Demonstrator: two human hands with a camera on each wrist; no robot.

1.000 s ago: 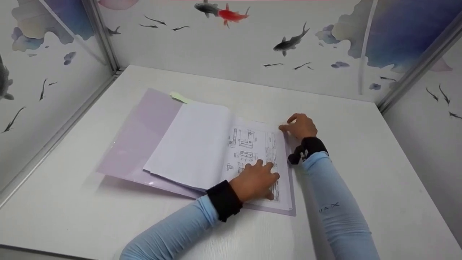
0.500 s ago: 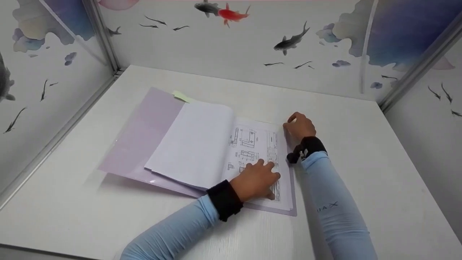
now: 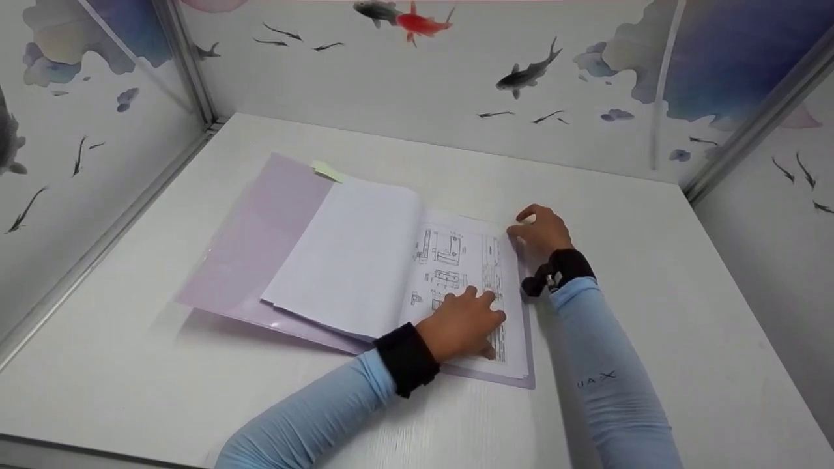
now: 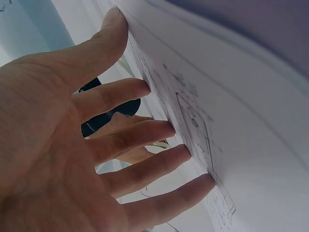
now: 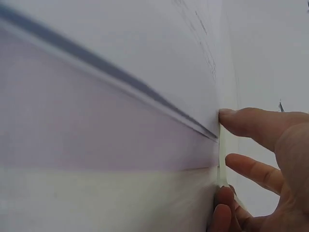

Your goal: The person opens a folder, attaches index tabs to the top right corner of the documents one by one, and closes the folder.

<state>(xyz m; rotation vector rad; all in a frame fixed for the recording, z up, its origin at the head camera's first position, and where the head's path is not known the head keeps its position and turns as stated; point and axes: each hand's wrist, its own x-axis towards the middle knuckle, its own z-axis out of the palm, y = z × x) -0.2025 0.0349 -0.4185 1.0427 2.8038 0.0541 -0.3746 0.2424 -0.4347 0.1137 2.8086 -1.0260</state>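
Note:
A lilac plastic folder (image 3: 238, 244) lies spread on the table, holding white sheets. Its left-hand sheet (image 3: 355, 254) is blank; the right-hand page (image 3: 469, 221) carries technical drawings. My left hand (image 3: 461, 324) rests across the lower part of the drawing page. Its spread fingers (image 4: 161, 154) touch the paper with their tips. My right hand (image 3: 544, 231) is at the page's upper right corner. There, its thumb (image 5: 241, 118) is at the page edge, and its curled fingers hold a pale green strip (image 5: 222, 157), seen edge-on, that looks like a sticky note.
A pale green tab (image 3: 327, 171) sticks out at the top of the turned sheets. White panels (image 3: 430, 85) printed with fish enclose the white table (image 3: 625, 260) at the back and sides. Both wrists wear black bands (image 3: 407, 359).
The right hand shifts slightly right, then back left at the page corner. The left hand stays on the page, and the folder keeps its place.

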